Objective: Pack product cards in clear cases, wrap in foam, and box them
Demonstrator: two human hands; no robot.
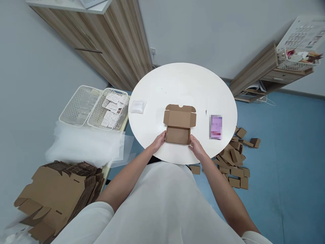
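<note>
A brown cardboard mailer box [178, 135] lies near the front edge of the round white table [177, 83], its lid raised and folded back with the side flaps spread. The inside looks bare. My left hand [159, 140] grips the box's left wall, and my right hand [196, 146] holds the right wall near the front corner. Left of the box is a small folded packet of translucent wrap [137, 106]. To its right lies a purple-pink item [216, 127], blurred by pixelation.
White baskets [80, 105] stand at left, one holding printed cards [111, 108]. Below them are translucent wrapping sheets [86, 144] and a stack of flat cardboard blanks [53, 193]. Several folded boxes [235, 157] are piled on the blue floor at right. A wooden cabinet [119, 37] rises behind.
</note>
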